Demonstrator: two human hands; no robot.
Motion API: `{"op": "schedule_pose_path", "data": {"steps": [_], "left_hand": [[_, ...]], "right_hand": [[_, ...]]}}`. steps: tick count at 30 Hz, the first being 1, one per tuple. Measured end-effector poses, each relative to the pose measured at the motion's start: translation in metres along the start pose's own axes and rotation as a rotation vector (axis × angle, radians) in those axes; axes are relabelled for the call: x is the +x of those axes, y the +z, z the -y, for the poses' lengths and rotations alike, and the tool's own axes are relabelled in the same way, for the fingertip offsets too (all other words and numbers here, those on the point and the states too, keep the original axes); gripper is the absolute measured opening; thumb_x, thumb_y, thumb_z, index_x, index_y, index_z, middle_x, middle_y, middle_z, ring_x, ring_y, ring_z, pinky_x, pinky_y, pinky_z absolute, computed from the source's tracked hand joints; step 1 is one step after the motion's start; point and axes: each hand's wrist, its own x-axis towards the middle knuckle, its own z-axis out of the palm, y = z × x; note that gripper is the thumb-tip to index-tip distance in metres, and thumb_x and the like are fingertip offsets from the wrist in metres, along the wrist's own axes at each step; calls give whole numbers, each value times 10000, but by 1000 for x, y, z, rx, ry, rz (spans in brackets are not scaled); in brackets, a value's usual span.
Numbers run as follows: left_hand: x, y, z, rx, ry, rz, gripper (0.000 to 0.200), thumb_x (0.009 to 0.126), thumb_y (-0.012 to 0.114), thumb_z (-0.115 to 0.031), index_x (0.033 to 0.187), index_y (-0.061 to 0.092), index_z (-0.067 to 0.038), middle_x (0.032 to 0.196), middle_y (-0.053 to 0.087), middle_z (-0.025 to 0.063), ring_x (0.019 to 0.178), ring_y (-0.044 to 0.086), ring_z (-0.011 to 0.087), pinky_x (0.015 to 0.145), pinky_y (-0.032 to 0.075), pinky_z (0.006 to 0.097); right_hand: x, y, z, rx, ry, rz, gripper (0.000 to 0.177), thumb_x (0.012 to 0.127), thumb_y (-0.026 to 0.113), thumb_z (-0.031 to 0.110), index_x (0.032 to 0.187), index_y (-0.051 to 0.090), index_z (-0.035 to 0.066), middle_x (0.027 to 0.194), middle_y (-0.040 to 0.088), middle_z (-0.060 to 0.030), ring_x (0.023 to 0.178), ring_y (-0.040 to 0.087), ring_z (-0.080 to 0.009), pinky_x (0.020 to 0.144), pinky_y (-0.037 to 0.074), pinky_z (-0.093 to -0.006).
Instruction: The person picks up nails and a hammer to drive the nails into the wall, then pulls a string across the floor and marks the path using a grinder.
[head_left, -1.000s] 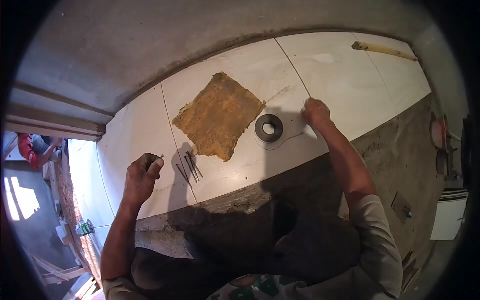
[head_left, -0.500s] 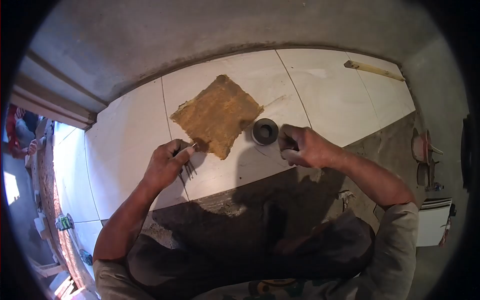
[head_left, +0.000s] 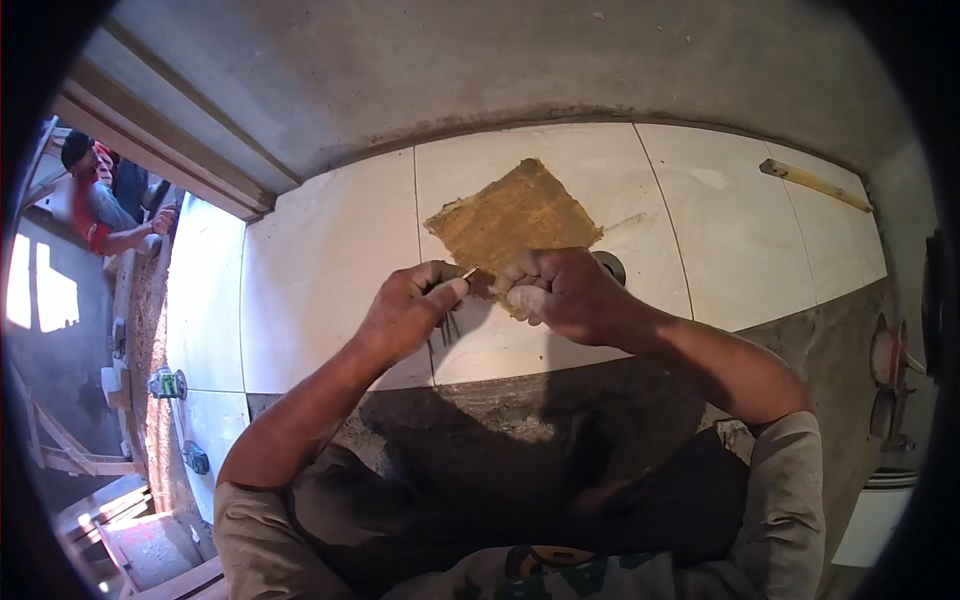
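Note:
My left hand (head_left: 412, 308) is closed around several thin dark rods (head_left: 450, 327) that stick out below the fingers. A small pale tip (head_left: 470, 273) shows between its thumb and forefinger. My right hand (head_left: 560, 295) is closed just to the right, its fingers curled; whatever they hold is hidden. Both hands are over the near corner of a rough brown sheet (head_left: 515, 215), which lies on pale tiles (head_left: 330, 290). Behind my right wrist, a dark ring-shaped roll (head_left: 610, 266) is partly covered.
A wooden strip (head_left: 815, 185) lies on the tiles at the far right. Bare grey floor (head_left: 480, 400) borders the near tile edge. A green tool (head_left: 167, 383) stands at the left. Beyond the opening, another person (head_left: 105, 205) sits. A grey wall (head_left: 450, 60) rises behind.
My right hand has moved left from beside the dark roll to close by my left hand. The view has swung left, bringing more of the other person into sight.

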Motion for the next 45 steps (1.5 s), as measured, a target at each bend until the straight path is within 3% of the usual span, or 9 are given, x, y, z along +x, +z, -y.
{"op": "schedule_pose_path", "data": {"steps": [5, 11, 18, 20, 24, 26, 30, 35, 45], "left_hand": [[4, 7, -24, -58, -34, 68, 285, 941, 584, -241, 1087, 618, 2, 845, 647, 51, 731, 572, 116, 691, 467, 272], [7, 10, -25, -454, -92, 217, 220, 965, 538, -209, 1067, 586, -20, 865, 638, 32, 654, 575, 79, 571, 444, 223], [9, 8, -23, -471, -127, 284, 223, 970, 526, -254, 1023, 589, -47, 830, 662, 50, 619, 576, 83, 553, 446, 215], [10, 6, -20, -485, -146, 292, 231, 973, 523, -286, 983, 586, -64, 831, 661, 48, 614, 571, 82, 543, 446, 217], [10, 6, -22, -479, -194, 288, 301, 981, 505, -351, 963, 580, -60, 814, 659, 53, 611, 569, 86, 538, 444, 218], [11, 4, -17, -399, -294, 361, 402, 986, 466, -433, 963, 589, -51, 805, 656, 58, 615, 572, 97, 543, 449, 228], [12, 2, -8, -388, -326, 497, 471, 991, 424, -457, 1016, 621, -30, 820, 650, 57, 642, 577, 117, 548, 455, 254], [14, 4, 3, -511, -253, 463, 350, 978, 485, -350, 1040, 619, -33, 831, 639, 65, 666, 558, 105, 561, 440, 241], [21, 11, 7, -511, -215, 291, 264, 919, 615, -306, 1028, 634, -66, 833, 611, 8, 667, 490, 67, 590, 400, 219]], "right_hand": [[2, 11, -6, 95, -158, -46, 87, 878, 607, 36, 953, 609, -8, 811, 625, -61, 754, 595, -113, 658, 495, -275], [10, 10, -6, -234, -402, -261, 121, 833, 666, 132, 872, 665, 17, 803, 642, -98, 861, 616, -221, 763, 485, -371], [14, 2, -8, 99, -64, -90, 136, 863, 662, 153, 918, 684, 31, 771, 629, -79, 755, 600, -167, 701, 481, -330], [15, 3, -8, 180, -50, -57, 59, 887, 589, 10, 908, 639, -15, 822, 621, -57, 718, 597, -102, 633, 503, -273], [19, 6, -12, 86, -54, -85, 125, 874, 643, 143, 929, 674, 35, 759, 639, -86, 731, 612, -174, 662, 481, -327], [21, 8, -12, -134, -317, -177, 100, 854, 640, 119, 905, 658, 35, 773, 623, -108, 709, 628, -240, 646, 490, -343], [18, 11, -22, -246, -413, -196, 69, 835, 618, 3, 900, 634, 23, 802, 597, -112, 708, 640, -229, 622, 505, -335], [18, 20, -39, -360, -502, -252, 105, 805, 645, 51, 909, 638, 47, 856, 586, -137, 798, 610, -325, 690, 491, -410], [17, 18, -44, -247, -386, -215, 171, 789, 650, 63, 957, 620, 55, 901, 544, -123, 860, 583, -300, 739, 485, -409]]}}
